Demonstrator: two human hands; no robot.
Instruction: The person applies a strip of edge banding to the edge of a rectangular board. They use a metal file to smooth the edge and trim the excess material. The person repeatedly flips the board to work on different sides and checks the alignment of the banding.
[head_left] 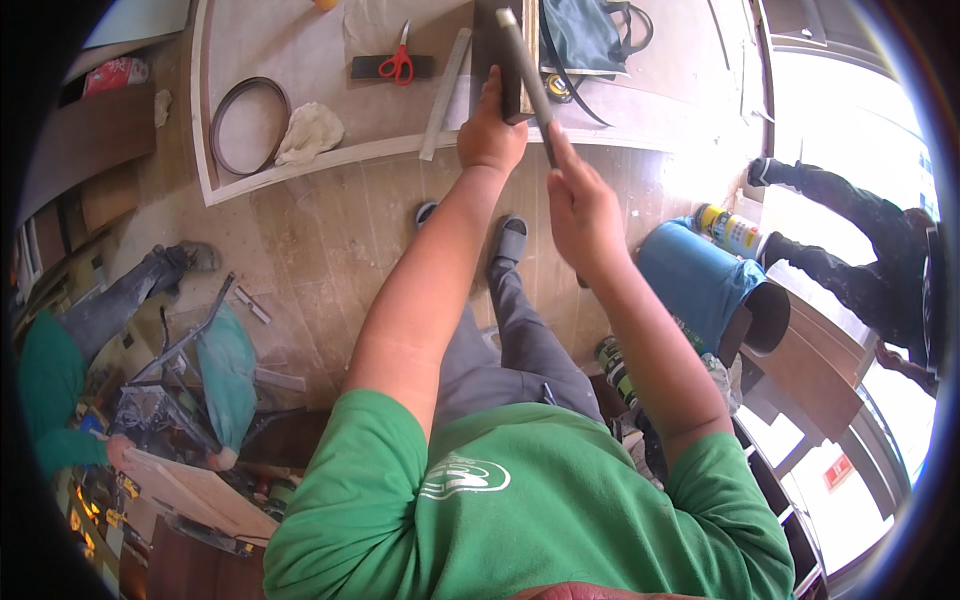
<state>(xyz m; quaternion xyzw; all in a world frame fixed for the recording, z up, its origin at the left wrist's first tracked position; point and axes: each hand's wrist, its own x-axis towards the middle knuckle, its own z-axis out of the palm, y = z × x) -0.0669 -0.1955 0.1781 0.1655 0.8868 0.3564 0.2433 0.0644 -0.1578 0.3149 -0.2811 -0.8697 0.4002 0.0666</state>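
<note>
My left hand (492, 135) grips the near end of a dark brown board (489, 45) standing on the worktable, thumb up along its face. The board's raw wooden edge shows on its right side. In my right hand (583, 205) is a long narrow grey bar that looks like a file (528, 72), fingers closed round its lower end. It slants up and left across the board's top, its pale tip pointing away from me. Whether it touches the board, I cannot tell. A steel ruler-like strip (446, 95) lies left of my left hand.
On the worktable (400, 150) are red scissors (397, 66) on a dark block, a coiled brown strip (215, 125), a crumpled cloth (310, 132), a tape measure (558, 88) and a dark bag (585, 40). A blue bin (690, 265) stands right. Other people work at left and right.
</note>
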